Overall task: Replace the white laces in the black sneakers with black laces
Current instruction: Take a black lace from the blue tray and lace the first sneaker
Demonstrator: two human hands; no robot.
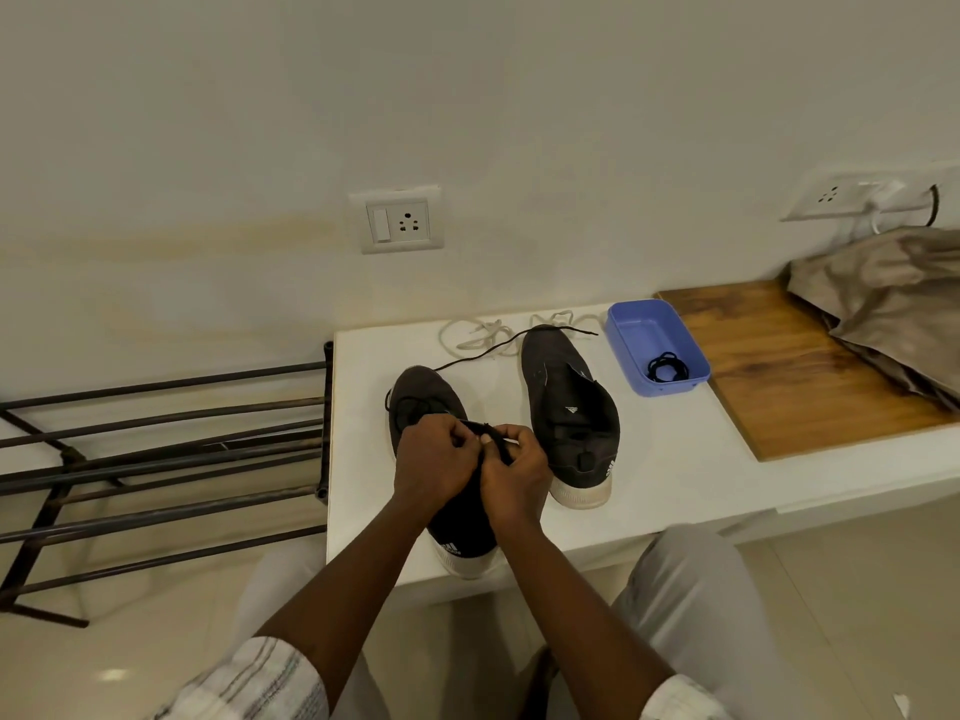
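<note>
Two black sneakers with white soles stand on a white table (675, 475), toes pointing away from me. Over the left sneaker (423, 394) my left hand (434, 462) and my right hand (514, 470) meet, both pinching a black lace (480, 426) above its tongue. One end of that lace trails across the table toward the far edge. The right sneaker (569, 407) has no lace in it. Loose white laces (485, 335) lie in a heap behind the shoes. A second black lace (667, 367) is coiled inside a blue plastic tray (631, 324).
A wooden board (789, 371) covers the table's right part, with a grey-brown cloth bag (888, 304) on it. A dark metal shoe rack (166, 459) stands left of the table. Wall sockets (397, 220) sit above. My knees are under the table's front edge.
</note>
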